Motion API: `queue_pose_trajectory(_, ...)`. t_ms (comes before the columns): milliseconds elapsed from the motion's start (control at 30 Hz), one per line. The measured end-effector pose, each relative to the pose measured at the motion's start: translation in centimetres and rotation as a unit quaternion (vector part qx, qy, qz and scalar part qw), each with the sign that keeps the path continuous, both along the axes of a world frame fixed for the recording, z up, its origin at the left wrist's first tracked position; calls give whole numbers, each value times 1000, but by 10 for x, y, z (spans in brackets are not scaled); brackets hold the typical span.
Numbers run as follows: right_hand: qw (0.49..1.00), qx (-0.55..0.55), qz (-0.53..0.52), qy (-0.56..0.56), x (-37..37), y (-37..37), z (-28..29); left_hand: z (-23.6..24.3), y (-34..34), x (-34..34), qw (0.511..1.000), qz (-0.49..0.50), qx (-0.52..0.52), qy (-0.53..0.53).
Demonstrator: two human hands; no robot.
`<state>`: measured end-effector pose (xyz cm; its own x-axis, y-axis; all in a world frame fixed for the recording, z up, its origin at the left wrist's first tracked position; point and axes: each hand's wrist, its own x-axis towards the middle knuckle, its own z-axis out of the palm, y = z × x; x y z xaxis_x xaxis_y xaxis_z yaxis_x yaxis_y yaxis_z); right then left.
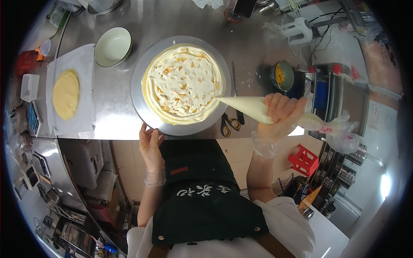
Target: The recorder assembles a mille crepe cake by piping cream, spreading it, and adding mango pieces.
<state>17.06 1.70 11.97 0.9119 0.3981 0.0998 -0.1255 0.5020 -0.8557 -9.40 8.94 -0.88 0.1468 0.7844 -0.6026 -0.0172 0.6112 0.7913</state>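
Observation:
A round cake (183,84) topped with white cream and orange fruit pieces sits on a metal turntable (140,112). My right hand (282,114), in a clear plastic glove, is closed around a piping bag (247,106) of pale cream. The bag's tip points left and meets the cake's right edge, where a ring of cream runs around the rim. My left hand (150,144), also gloved, touches the turntable's near-left rim with its fingertips, fingers slightly apart. Black-handled scissors (230,125) lie right of the turntable, beside a long thin dark tool (234,79).
On white paper (86,107) at the left lies a flat yellow cake layer (66,94). An empty white bowl (112,47) stands behind it. At the right are a bowl of orange fruit (282,76) and a white hand mixer (297,31). A red stool (303,160) stands on the floor.

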Motion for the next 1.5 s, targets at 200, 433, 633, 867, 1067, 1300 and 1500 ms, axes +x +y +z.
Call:
queue_pose_trajectory(200, 999, -25, -16, 10, 5, 6, -1, -1, -1, 2, 1000, -5, -4, 0)
queue_pose_trajectory(433, 999, -20, -24, 9, 9, 9, -4, 4, 0, 6, 1000, -5, -7, -9)
queue_pose_trajectory(633, 999, -19, -39, 6, 11, 11, -4, 4, 1, 5, 1000, -6, -1, -5)
queue_pose_trajectory(867, 998, -27, -47, 10, 12, 16, -3, 8, 1, 8, 1000, 1, -4, -4)
queue_pose_trajectory(1067, 999, -34, -33, 2, 12, 14, -5, 6, 1, 6, 1000, -5, 9, -4)
queue_pose_trajectory(1300, 998, -62, -10, -16, -7, 7, 1, 3, 7, 3, 1000, -9, 15, -22)
queue_pose_trajectory(1500, 997, -60, -41, -35, -11, 5, 1, 5, 13, 4, 1000, -5, 19, -15)
